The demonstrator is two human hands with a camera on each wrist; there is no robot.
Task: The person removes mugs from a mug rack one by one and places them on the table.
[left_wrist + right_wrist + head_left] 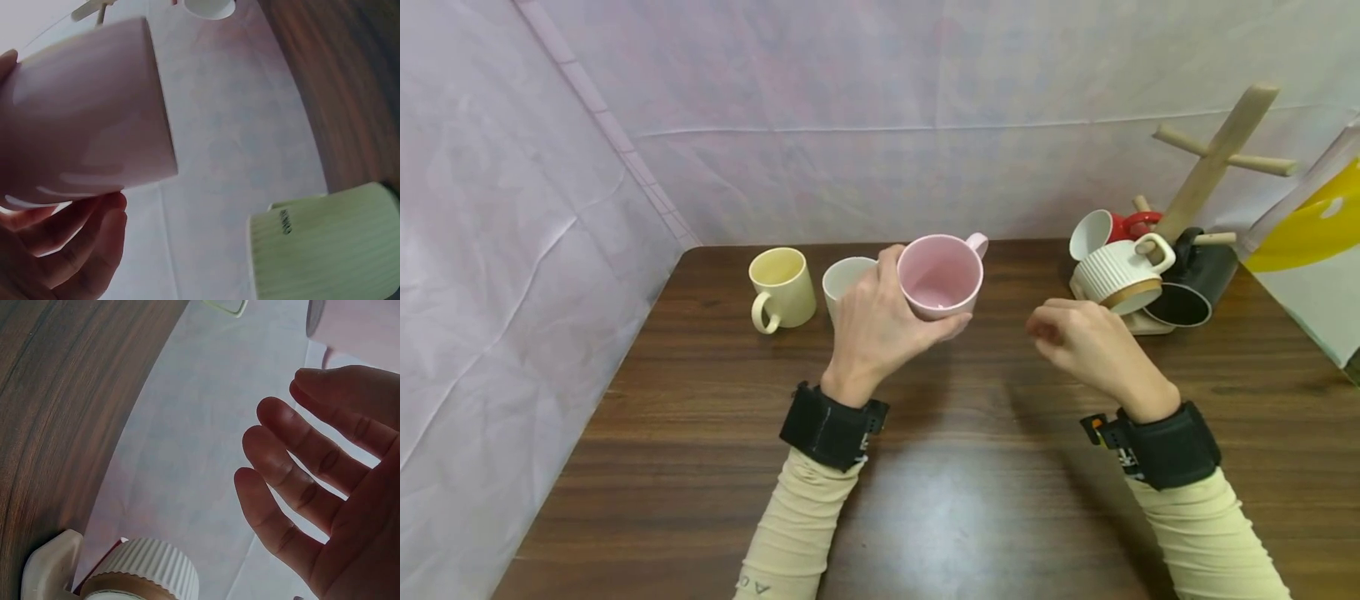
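My left hand (880,325) grips a pink mug (942,275) from its left side, thumb along the near side. The mug's mouth faces up toward the head camera and its handle points to the far right. In the left wrist view, the fingers (103,244) press against the smooth side of the mug. Between the pink mug and the rack, my right hand (1086,342) hovers with nothing in it. The right wrist view shows its fingers (275,469) slightly bent and spread. Partly hidden behind my left hand is a pale mug (844,279), ribbed in the left wrist view.
A yellow mug (784,287) stands at the back left of the wooden table (700,467). At the back right, a wooden mug rack (1213,158) carries a red mug (1097,233), a white ribbed mug (1116,271) and a black mug (1213,271). Cloth (880,108) hangs behind the table.
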